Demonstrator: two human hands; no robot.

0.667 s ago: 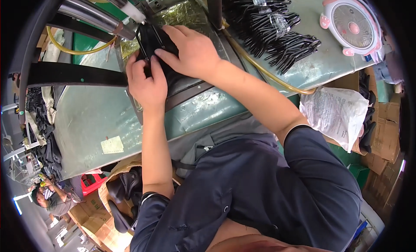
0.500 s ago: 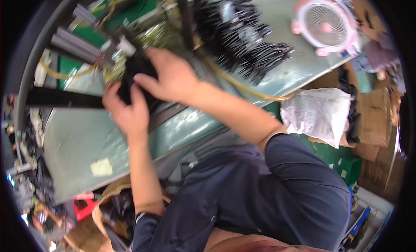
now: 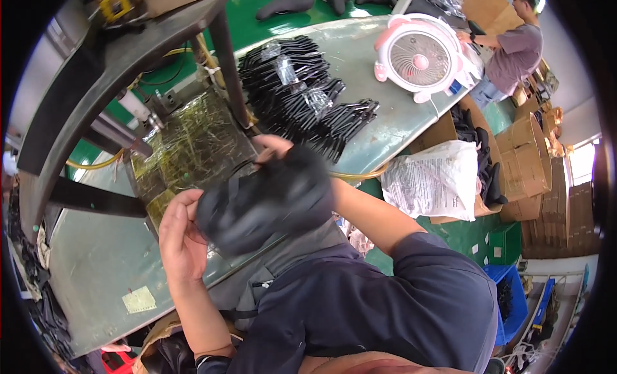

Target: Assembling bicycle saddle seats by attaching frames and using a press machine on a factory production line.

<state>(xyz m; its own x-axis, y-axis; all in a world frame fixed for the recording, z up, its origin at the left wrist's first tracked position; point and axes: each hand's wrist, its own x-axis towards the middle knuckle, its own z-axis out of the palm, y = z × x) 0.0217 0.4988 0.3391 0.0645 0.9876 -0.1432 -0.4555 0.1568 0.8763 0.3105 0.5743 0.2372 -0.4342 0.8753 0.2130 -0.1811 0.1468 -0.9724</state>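
Note:
A black bicycle saddle (image 3: 263, 200), smeared by motion, is held in front of me above the near edge of the metal table (image 3: 96, 245). My left hand (image 3: 183, 236) grips its left end, fingers curled against the edge. My right hand (image 3: 273, 147) holds its far right side; the saddle hides most of that hand. Beyond the saddle lies a plate wrapped in yellowish clear film (image 3: 193, 136), under a dark metal press frame (image 3: 128, 72).
Bundled black metal rails (image 3: 302, 91) lie right of the press, near a pink and white fan (image 3: 418, 62). More dark saddles (image 3: 286, 4) rest at the back. A white bag (image 3: 430, 178) and cardboard boxes (image 3: 514, 155) stand at right. Another person (image 3: 514, 52) works at the far right.
Both hands have drawn back from the filmed plate toward me, bringing the black saddle with them. The plate now shows beneath the press. My view has shifted, with the other person now visible.

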